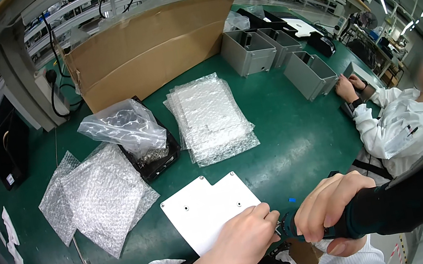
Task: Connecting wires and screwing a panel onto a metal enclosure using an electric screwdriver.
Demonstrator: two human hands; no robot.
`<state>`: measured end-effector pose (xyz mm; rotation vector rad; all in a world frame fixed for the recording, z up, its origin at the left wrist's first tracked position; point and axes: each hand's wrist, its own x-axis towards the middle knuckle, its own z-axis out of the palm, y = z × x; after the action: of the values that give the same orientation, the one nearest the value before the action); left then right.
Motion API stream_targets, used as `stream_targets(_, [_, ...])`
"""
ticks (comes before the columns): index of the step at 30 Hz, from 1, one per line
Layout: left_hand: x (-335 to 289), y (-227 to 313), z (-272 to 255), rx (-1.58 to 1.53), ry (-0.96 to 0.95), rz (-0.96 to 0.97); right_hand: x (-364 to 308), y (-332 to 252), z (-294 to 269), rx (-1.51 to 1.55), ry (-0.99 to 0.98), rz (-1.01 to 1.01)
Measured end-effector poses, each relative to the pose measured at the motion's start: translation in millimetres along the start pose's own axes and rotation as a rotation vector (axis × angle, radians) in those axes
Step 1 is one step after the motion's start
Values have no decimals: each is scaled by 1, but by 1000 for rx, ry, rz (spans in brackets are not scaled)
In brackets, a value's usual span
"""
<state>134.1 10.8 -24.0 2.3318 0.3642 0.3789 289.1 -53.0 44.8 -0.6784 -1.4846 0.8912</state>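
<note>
My left hand (pixel 242 234) is closed over the right edge of a white flat plate (pixel 208 211) with a notched far side and small round fittings. Its fingertips pinch beside the tool's tip; whatever they hold is too small to make out. My right hand (pixel 331 206) wraps around a black and teal power screwdriver (pixel 397 206), its nose (pixel 288 225) pointing left at the left fingertips. The tool's wide black body runs off toward the right rim. The plate lies on the green table (pixel 292 146) in front of me.
Bubble-wrap sheets (pixel 104 192) lie left, a bubble-wrapped stack (pixel 212 118) beyond the plate. Between them sits a black bin (pixel 158 166) of small metal parts under a clear bag (pixel 124 127). A cardboard box (pixel 153 49) and grey housings (pixel 248 53) stand behind. A co-worker (pixel 399 117) sits right.
</note>
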Motion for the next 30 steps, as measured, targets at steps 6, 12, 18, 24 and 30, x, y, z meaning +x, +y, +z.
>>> stream_targets(6, [-1, -3, -2, -45, -11, -7, -5, 6, 9, 142, 173, 13])
stream_targets(12, [1, -2, -4, -41, -27, -8, -5, -1, -3, 9, 26, 140])
stream_targets(18, [0, -2, -4, -50, -20, -5, -7, 5, 3, 145, 126, 49])
stream_targets(24, [-2, 0, -5, -75, -29, -13, -4, 1, -2, 22, -11, 97])
stream_targets(30, [-7, -14, -37, -502, 60, -79, 3, 2, -18, 65, -157, 16])
